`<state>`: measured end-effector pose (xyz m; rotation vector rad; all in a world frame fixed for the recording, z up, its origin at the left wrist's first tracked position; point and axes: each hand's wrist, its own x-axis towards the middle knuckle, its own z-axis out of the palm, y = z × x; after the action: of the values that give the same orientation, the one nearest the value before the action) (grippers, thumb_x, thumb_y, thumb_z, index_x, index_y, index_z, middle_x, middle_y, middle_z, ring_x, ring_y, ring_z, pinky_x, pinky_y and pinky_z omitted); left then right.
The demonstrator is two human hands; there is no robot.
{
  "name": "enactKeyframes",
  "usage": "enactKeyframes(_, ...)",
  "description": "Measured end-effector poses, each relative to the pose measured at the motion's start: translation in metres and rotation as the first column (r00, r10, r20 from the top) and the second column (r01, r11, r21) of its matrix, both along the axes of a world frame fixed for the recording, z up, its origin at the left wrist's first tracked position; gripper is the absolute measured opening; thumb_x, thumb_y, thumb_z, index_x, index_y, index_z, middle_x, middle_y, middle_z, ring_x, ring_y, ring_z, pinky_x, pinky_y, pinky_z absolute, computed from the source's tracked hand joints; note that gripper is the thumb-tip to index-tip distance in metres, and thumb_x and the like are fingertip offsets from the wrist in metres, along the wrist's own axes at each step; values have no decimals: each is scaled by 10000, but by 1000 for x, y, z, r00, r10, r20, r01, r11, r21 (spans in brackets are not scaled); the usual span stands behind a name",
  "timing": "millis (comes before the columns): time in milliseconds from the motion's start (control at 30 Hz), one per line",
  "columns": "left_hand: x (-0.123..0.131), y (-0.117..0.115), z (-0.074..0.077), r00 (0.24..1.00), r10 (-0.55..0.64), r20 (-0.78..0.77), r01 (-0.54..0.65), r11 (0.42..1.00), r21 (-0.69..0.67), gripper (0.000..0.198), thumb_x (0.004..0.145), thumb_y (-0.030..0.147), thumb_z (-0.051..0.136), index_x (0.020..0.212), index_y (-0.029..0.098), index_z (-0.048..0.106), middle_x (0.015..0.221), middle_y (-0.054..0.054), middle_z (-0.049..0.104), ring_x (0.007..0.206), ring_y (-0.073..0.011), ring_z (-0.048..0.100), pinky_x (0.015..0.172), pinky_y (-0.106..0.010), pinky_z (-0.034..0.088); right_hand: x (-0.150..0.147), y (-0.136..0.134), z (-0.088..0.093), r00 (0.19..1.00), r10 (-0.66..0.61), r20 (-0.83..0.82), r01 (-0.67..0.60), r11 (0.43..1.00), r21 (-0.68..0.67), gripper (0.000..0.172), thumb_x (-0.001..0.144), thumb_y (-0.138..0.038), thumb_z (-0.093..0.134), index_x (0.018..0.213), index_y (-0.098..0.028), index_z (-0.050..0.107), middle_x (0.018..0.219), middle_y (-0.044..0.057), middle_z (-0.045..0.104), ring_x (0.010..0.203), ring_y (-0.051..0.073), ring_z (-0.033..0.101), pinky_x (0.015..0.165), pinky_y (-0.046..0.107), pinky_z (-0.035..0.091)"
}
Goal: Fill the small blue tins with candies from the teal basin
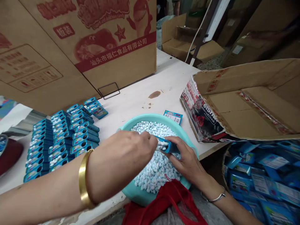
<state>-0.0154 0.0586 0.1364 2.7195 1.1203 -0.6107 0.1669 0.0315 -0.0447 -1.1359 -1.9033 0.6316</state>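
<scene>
Above a turquoise basin (138, 197) full of small pale blue and white candies (150, 178), a small blue candy box (173, 148) lies on its side. Its opening faces up with white candies showing in it. My right hand (187, 161) grips the right end between thumb and fingers. Curled over the left end is my left hand (131, 148), closed, with its fingertips mostly hidden. Behind the basin a flat blue candy box (173, 117) rests on the table. Rows of blue candy boxes (62, 134) stand at left, some with candies in their openings.
A tall printed carton (117, 65) stands on the white table (136, 103) at the back left. To the right sits an open carton (234, 115), and below it a container of many blue boxes (262, 178). Red cloth (164, 203) touches the basin's near rim.
</scene>
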Motion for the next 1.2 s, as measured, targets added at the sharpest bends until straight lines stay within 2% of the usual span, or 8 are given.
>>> enactKeyframes(133, 1, -5, 11, 999, -41, 15, 40, 997, 60, 166, 890, 88, 446, 869, 153, 597, 791, -52, 595, 618, -151, 543, 567, -258, 441, 1, 0, 0, 999, -27, -22, 27, 999, -26, 396, 859, -151, 541, 1237, -250, 475, 1167, 89, 630, 1112, 246, 607, 957, 413, 508)
enactKeyframes(233, -23, 6, 3, 996, 13, 86, -23, 993, 114, 209, 917, 107, 408, 987, 161, 596, 841, -48, 599, 673, -142, 563, 614, -250, 452, 4, 1, 2, 998, -56, -39, 53, 996, -66, 371, 874, -206, 559, 1234, -250, 483, 1173, 91, 631, 1095, 251, 615, 946, 409, 509)
enactKeyframes(367, -56, 29, -58, 980, 184, 69, -194, 964, 180, 235, 932, 114, 366, 1064, 130, 560, 934, -82, 616, 752, -167, 589, 627, -265, 449, 9, 3, 5, 983, -151, -100, 143, 986, -82, 355, 867, -309, 622, 1198, -251, 507, 1102, 70, 650, 1000, 238, 642, 886, 376, 528)
enactKeyframes(500, -56, 31, -139, 992, 73, 107, -75, 997, 12, 231, 940, 95, 356, 1070, 128, 544, 1013, -95, 630, 909, -209, 603, 736, -303, 485, 14, 7, 7, 958, -230, -171, 212, 970, -118, 383, 850, -348, 658, 1189, -249, 512, 1083, 60, 639, 974, 228, 634, 846, 356, 526)
enactKeyframes(633, -39, 9, -174, 972, 21, 233, -2, 996, -84, 223, 955, 130, 365, 1116, 148, 519, 1043, -103, 623, 927, -217, 602, 747, -313, 499, 16, 10, 7, 940, -260, -222, 237, 964, -124, 392, 830, -326, 688, 1176, -251, 519, 1070, 47, 622, 970, 212, 621, 862, 344, 504)
enactKeyframes(900, -48, -15, -155, 821, 257, 510, 23, 878, -479, 259, 942, 229, 480, 1191, 160, 496, 1110, -101, 635, 977, -190, 615, 841, -292, 492, 14, 12, 1, 931, -254, -261, 209, 960, -187, 384, 826, -333, 688, 1158, -249, 514, 1059, 51, 618, 982, 220, 615, 879, 365, 500)
enactKeyframes(1067, -70, -6, -103, 745, 330, 579, -44, 891, -451, 260, 967, 275, 461, 1194, 160, 515, 1079, -111, 637, 963, -181, 603, 843, -315, 491, 12, 12, 3, 957, -224, -186, 197, 968, -153, 375, 845, -333, 661, 1175, -244, 507, 1072, 61, 638, 987, 228, 629, 860, 358, 516)
enactKeyframes(1200, -72, 4, -57, 802, 254, 541, -90, 946, -312, 245, 970, 233, 447, 1190, 162, 527, 1069, -90, 640, 953, -165, 605, 815, -284, 487, 6, 9, 8, 987, -141, -74, 136, 988, -69, 337, 865, -247, 602, 1188, -247, 507, 1092, 71, 645, 1006, 234, 636, 890, 376, 520)
